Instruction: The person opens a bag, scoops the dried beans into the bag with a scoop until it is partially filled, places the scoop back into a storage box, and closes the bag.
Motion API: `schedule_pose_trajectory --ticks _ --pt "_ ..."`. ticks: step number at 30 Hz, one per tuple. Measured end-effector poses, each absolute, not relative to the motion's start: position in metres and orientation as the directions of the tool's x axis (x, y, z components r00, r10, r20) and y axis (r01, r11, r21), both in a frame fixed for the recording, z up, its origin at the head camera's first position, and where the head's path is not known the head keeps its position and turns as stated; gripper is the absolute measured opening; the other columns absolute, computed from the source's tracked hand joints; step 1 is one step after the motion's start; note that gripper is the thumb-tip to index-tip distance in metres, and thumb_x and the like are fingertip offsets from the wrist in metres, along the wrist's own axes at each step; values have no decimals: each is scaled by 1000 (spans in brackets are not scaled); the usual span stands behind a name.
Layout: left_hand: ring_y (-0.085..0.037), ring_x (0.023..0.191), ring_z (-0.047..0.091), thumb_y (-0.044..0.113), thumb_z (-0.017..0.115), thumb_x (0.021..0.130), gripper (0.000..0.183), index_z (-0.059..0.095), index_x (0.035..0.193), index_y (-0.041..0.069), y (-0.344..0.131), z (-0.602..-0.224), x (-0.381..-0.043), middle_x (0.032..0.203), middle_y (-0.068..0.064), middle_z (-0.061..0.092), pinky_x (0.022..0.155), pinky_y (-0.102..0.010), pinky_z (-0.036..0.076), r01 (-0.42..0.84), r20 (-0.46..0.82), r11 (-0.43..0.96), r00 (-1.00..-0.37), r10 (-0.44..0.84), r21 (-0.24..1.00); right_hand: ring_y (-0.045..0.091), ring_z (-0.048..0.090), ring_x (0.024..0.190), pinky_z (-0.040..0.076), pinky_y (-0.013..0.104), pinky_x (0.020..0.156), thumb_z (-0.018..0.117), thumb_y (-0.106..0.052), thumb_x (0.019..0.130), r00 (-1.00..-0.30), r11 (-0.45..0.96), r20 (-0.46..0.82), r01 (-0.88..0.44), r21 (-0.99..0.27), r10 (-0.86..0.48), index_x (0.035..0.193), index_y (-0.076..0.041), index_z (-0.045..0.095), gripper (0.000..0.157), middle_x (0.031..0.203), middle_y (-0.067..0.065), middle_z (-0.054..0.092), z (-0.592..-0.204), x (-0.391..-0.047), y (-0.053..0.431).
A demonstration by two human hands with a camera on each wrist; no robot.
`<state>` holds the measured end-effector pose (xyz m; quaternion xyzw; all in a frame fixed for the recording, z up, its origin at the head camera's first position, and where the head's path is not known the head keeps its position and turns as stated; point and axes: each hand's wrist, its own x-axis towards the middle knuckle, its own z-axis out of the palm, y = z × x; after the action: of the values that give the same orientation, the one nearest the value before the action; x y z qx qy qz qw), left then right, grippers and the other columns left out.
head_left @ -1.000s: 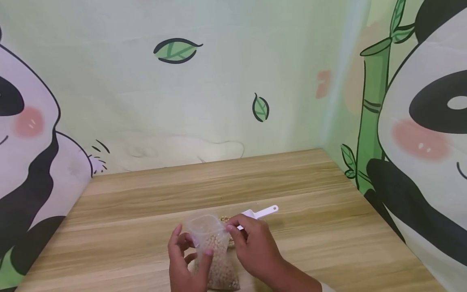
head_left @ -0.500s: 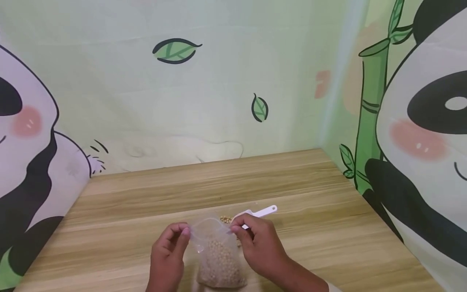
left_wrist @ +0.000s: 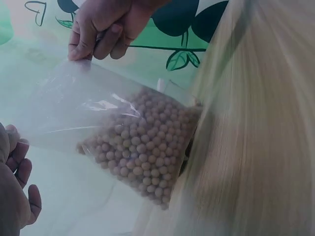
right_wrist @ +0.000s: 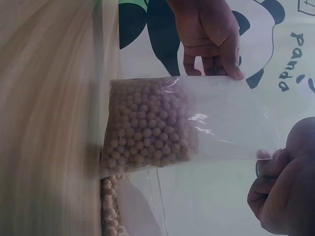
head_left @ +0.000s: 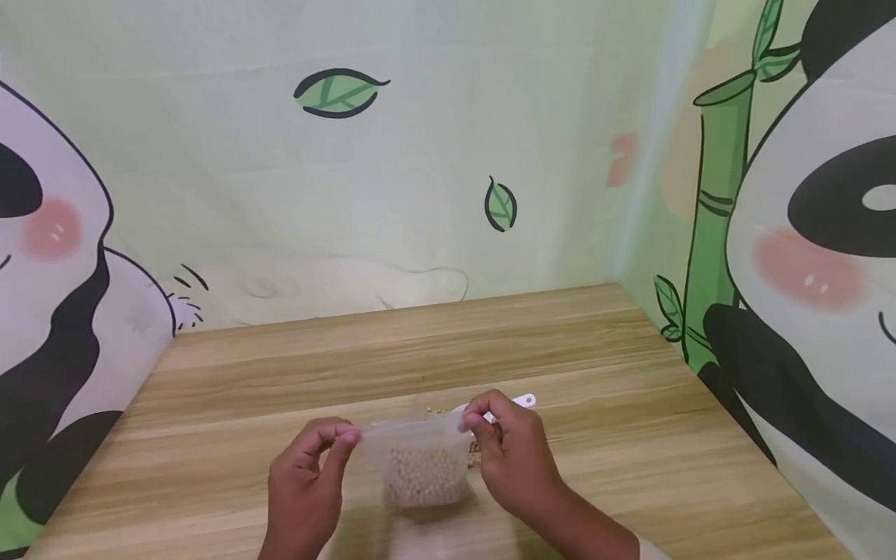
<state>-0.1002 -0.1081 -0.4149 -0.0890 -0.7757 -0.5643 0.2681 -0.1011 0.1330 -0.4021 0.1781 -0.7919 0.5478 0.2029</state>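
Observation:
Between my hands a clear plastic bag (head_left: 427, 476) stands upright, partly filled with small round beige beads (left_wrist: 147, 147). Its upper part is stretched flat, with the top edge nearly straight. My left hand (head_left: 308, 482) pinches the top left corner between thumb and index finger. At the top right corner, my right hand (head_left: 514, 455) pinches the plastic the same way. The bag's lower end is at the wooden tabletop; the wrist views do not clearly show whether it touches. A white scoop (head_left: 525, 400) lies behind the right hand, its bowl mostly hidden.
More beige beads (right_wrist: 110, 209) lie beside the scoop, behind the bag, and seem to be in a clear container. The wooden table (head_left: 280, 373) meets a wall (head_left: 420, 155) printed with pandas and leaves at its back and sides.
My left hand has gone from the bag's side to its top left corner and moved left. The rounded mouth is now pulled flat. The bag's bottom sits higher in the head view.

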Motion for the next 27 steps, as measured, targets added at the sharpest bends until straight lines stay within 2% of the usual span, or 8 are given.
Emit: schedule_pose_trajectory --ticks 3,6,10,12,17,20,23,27 --pt "6 96 67 -8 77 93 12 73 89 3 -106 -417 -103 93 5 75 92 -8 49 521 630 444 -764 -138 729 -6 38 56 41 22 50 67 -1 102 -831 402 554 -527 -749 -55 92 -8 62 14 78 7 63 -404 -103 132" --pt "6 96 65 -12 76 92 16 69 89 2 -104 -420 -105 93 -3 74 92 -8 49 593 707 483 -703 -81 644 -5 41 60 46 24 57 68 -1 101 -823 446 566 -525 -725 -48 92 -9 60 14 80 7 62 -404 -105 134" --pt "5 97 65 -10 70 98 16 67 94 5 -106 -424 -105 95 -1 72 96 -9 50 591 658 436 -753 -6 679 -4 37 53 41 22 51 66 -5 105 -890 404 450 -441 -801 -80 95 -9 62 11 84 8 66 -403 -104 142" --pt "4 99 65 -10 67 101 16 67 97 6 -109 -426 -105 97 1 71 97 -11 52 582 620 387 -784 33 715 -5 34 50 37 20 48 65 -7 107 -914 368 388 -405 -837 -121 98 -8 64 9 78 5 62 -404 -104 147" --pt "-1 102 69 -12 67 100 19 72 110 4 -118 -429 -108 105 -1 75 95 -17 55 615 600 243 -788 142 750 -4 27 46 27 17 44 66 -15 110 -931 245 289 -340 -908 -220 109 -5 66 10 56 -8 36 -406 -105 154" --pt "-3 96 69 -10 70 99 22 75 108 8 -119 -430 -113 103 -2 76 90 -18 55 646 621 234 -763 181 726 -3 27 46 27 17 46 68 -18 109 -921 237 298 -356 -904 -250 108 -8 68 10 55 -9 34 -404 -107 153" --pt "-4 91 67 -10 73 96 24 75 99 14 -117 -431 -115 97 0 75 86 -18 53 681 661 281 -729 176 676 -4 30 48 32 17 47 69 -15 107 -899 279 355 -421 -863 -257 101 -11 69 8 63 -9 42 -404 -109 150" --pt "-6 91 66 -15 76 90 28 74 91 13 -114 -433 -117 93 -2 74 86 -17 52 733 732 312 -665 146 604 -7 33 53 37 20 49 69 -8 106 -842 331 471 -537 -776 -263 96 -11 65 11 75 -3 52 -406 -110 146"
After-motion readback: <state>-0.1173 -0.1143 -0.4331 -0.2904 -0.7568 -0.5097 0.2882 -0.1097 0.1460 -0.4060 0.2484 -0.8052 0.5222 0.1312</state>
